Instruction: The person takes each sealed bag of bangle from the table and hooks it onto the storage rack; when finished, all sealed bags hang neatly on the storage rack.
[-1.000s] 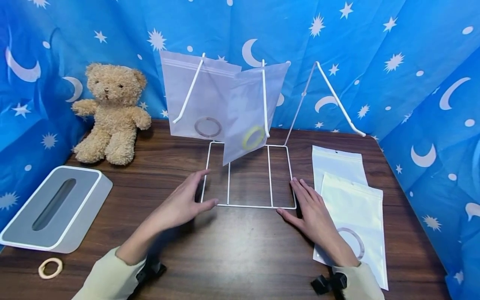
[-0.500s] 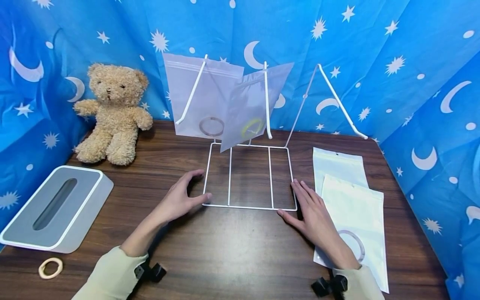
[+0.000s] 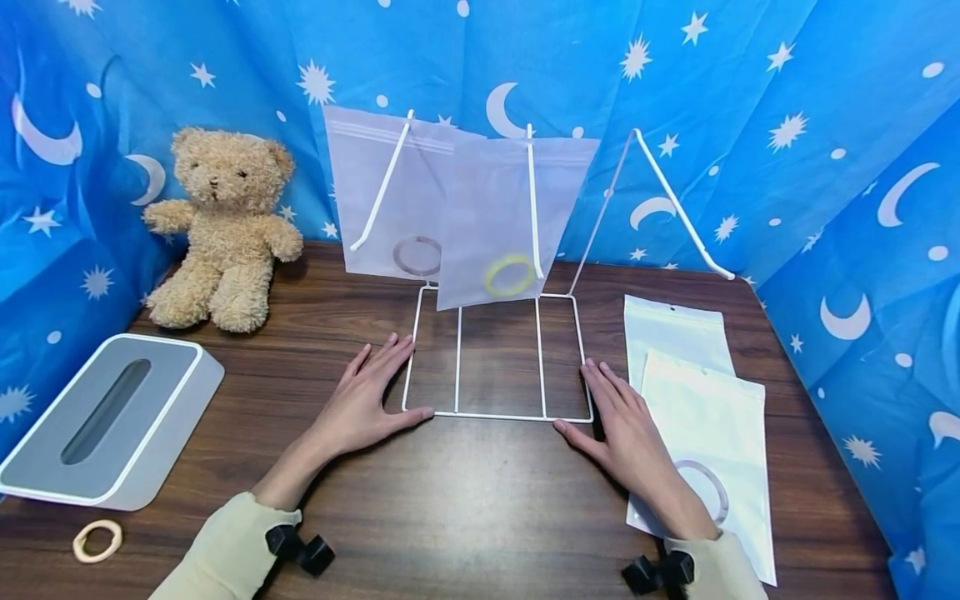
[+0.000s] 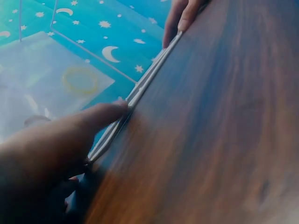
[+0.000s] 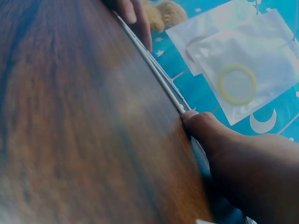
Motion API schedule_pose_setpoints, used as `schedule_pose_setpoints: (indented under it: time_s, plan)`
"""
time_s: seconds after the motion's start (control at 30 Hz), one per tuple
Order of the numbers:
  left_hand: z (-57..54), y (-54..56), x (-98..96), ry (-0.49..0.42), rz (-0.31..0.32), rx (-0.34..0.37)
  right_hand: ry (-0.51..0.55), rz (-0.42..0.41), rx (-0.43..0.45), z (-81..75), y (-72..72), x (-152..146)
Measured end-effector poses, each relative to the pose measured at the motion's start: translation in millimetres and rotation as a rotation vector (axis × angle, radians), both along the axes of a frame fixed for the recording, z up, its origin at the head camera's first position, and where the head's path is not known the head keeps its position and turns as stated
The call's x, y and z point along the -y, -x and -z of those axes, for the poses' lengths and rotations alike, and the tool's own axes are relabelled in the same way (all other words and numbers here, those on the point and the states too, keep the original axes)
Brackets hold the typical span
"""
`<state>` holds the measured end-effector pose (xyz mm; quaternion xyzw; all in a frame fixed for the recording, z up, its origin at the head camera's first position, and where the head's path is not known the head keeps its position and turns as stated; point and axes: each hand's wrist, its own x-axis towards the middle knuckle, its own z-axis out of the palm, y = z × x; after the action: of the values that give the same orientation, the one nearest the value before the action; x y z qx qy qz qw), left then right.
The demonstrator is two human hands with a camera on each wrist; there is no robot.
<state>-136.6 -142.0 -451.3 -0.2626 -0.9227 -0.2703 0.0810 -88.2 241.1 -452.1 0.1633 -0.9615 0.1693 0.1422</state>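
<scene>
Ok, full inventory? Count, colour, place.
Wire rack: 1, white, centre
Hanging bags: 2, whitish, left and middle prongs
Rings inside: 2, brownish/yellow, left/middle bag
Flat bags: 2, white, table right
Flat-bag ring: 1, greyish, nearer one
Loose ring: 1, cream, front left
Slotted box: 1, grey/white, left
Teddy bear: 1, tan, back left
Table: 1, brown, beneath
Cloth: count unclear, blue, behind
Wrist devices: 2, black, wrists
Sleeves: 2, pale, forearms
Left hand: 1, rack's left
Right hand: 1, rack's right

In my head view I see a dark wooden table [image 3: 487, 508] bearing a teddy bear [image 3: 217, 221] upper left, a slotted box [image 3: 131, 425] and pale ring [image 3: 96, 558] lower left, a white wire rack [image 3: 498, 416] centre, overlapping white pouches [image 3: 697, 408] right.
</scene>
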Motion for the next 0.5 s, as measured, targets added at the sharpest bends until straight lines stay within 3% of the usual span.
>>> schedule_pose_setpoints:
  time_s: [0.33, 0.5]
  plan:
    - [1.4, -0.6, -2.0, 0.027, -0.010, -0.020, 0.011, -0.021, -0.056, -1.5, 0.7, -0.3]
    - [2.4, -0.7, -2.3, 0.026, -0.014, -0.023, 0.068, -0.007, -0.129, -13.3, -1.1, -4.3]
